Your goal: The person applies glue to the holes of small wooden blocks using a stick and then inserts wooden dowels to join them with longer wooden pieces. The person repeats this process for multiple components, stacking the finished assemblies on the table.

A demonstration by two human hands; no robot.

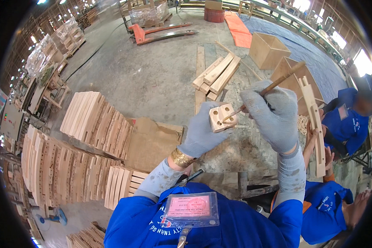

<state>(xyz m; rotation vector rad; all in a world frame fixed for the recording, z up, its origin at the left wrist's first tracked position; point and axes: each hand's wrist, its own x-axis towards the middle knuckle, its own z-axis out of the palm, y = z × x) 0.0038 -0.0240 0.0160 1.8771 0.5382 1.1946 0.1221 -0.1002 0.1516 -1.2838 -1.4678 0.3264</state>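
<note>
My left hand [200, 134], in a grey glove, grips a pair of pale wooden pieces [217, 125] side by side, with their drilled ends facing up. Round holes show in those ends; the rest of the pieces is hidden by the glove and the viewing angle. Closed around a thin wooden stick [286, 76], my right hand [275, 118] holds it slanting down to the left. The stick's lower tip meets the drilled face at or in one hole; I cannot tell how deep. Both gloves and sleeves are stained.
Ahead lies a small pile of wooden bars [219, 74]. Open wooden boxes [268, 49] stand beyond my right hand. At the right, co-workers in blue handle a curved, drilled wooden piece [316, 124]. Stacked wooden parts [66, 169] fill the left, and an orange pallet jack [140, 35] stands farther off.
</note>
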